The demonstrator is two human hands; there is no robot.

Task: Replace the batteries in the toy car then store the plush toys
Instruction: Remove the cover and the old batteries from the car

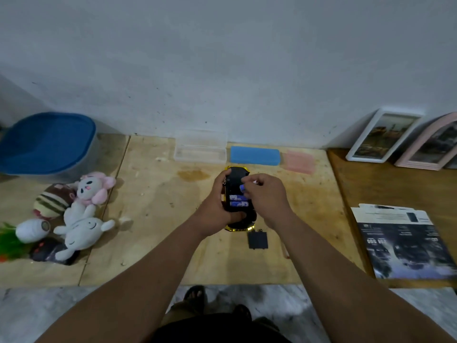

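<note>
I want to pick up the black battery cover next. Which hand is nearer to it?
Right. The right hand is just above the black battery cover; the left hand holds the toy car, farther left.

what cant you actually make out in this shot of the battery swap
- Toy car, head view: body faces down, both hands cover its sides.
- Battery in right hand: fingers hide most of it; markings blurred.
- Booklet: print too small, right frame edge cuts it.
- Blue tub: lid hides contents.
</note>
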